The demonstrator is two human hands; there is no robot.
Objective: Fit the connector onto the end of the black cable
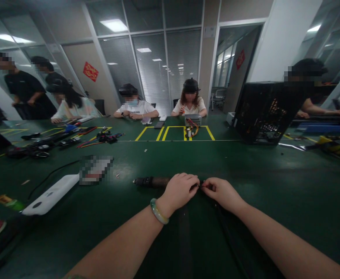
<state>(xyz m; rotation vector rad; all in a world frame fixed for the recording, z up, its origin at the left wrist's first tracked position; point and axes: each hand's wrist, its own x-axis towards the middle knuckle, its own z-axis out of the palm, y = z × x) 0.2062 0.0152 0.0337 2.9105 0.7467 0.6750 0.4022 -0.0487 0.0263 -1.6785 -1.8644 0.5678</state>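
Note:
A pen-shaped electric screwdriver (155, 182) with a dark brown body and black nose lies on the green table (123, 240), its tip pointing left. My left hand (181, 190), with a bangle at the wrist, is closed over the screwdriver's rear part. Close to that rear end, my right hand (222, 193) pinches a small dark cable end, thumb against fingers. Whether the cable end sits in the screwdriver or just beside it is hidden by my fingers. A black cable (226, 228) runs from below my right hand toward the table's near edge.
To the left lie a white power strip (52, 195), a blurred-out flat object (96, 170) and a green bottle (11, 202). Bundled cables (106, 136) are farther back. A black computer case (263, 116) stands at right. Across the table, people sit near a power supply (193, 119).

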